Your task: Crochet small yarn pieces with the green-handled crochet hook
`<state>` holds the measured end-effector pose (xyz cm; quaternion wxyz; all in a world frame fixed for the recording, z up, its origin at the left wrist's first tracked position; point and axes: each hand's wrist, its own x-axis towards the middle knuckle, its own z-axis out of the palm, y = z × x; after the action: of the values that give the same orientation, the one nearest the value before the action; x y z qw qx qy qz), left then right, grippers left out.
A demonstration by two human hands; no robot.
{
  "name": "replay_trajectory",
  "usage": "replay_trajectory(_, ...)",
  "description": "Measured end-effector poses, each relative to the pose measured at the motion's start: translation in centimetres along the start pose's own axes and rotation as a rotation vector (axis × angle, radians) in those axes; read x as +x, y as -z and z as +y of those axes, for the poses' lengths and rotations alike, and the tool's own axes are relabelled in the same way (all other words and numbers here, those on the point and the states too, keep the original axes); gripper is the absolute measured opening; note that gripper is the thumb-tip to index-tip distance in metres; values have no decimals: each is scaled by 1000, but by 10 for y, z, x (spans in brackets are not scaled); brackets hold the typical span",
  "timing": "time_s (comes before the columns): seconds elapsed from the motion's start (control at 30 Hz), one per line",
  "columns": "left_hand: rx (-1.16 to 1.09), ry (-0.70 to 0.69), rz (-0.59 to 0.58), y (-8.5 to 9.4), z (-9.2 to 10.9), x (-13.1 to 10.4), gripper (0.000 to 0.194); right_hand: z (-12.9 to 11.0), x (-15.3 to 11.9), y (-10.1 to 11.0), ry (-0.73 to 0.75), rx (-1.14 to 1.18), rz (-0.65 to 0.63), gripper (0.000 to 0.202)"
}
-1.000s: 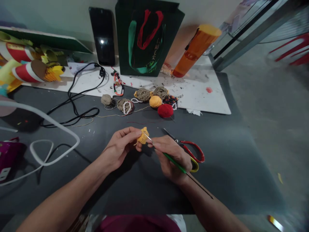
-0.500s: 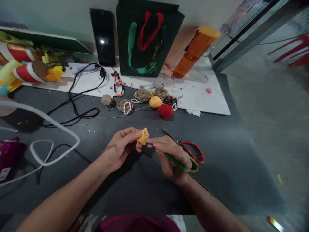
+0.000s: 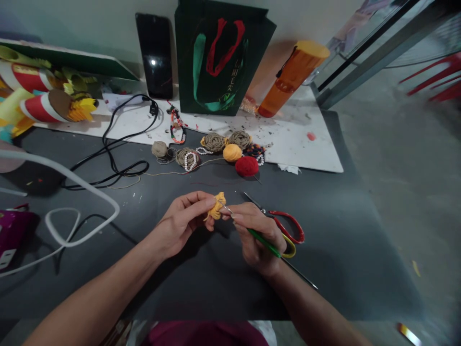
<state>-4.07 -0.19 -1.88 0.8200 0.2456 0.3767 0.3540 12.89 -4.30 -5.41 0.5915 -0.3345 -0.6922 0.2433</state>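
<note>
A small yellow crochet piece (image 3: pixel 217 207) is pinched between the thumb and fingers of my left hand (image 3: pixel 183 218). My right hand (image 3: pixel 257 235) grips a crochet hook (image 3: pixel 264 243) with a green handle and a thin metal shaft at each end. The hook's tip meets the right side of the yellow piece; whether it passes through a stitch I cannot make out. Just beyond my right hand lie scissors (image 3: pixel 287 226) with red and yellow handles, the yellow one partly hidden by the hand.
Behind my hands lie a yellow yarn ball (image 3: pixel 232 153), a red yarn ball (image 3: pixel 247 166) and brown crocheted coils (image 3: pixel 214 142). A dark gift bag (image 3: pixel 219 62), a phone (image 3: pixel 155 57) and an orange bottle (image 3: pixel 288 81) stand against the wall. A white cable (image 3: pixel 90 185) loops at left.
The yellow piece has turned slightly in my left fingers, showing more of its frilled lower edge. More of the hook's metal tip now shows beside it.
</note>
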Motion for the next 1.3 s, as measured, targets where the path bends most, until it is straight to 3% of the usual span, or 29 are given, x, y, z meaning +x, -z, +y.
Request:
replay_trajectory(0.2,33,-19,6,-1,3,-1,24,0,1,0,-22,-39,15,35)
replay_trajectory(0.7,-15,-16,-50,4,3,0,18,-3,2,0,0,1,-6,42)
replay_trajectory(0.97,-26,33,-78,6,5,0,24,-4,5,1,23,74,-72,43)
replay_trajectory(1.3,-56,62,-168,9,5,4,22,-6,7,1,-129,178,11,29)
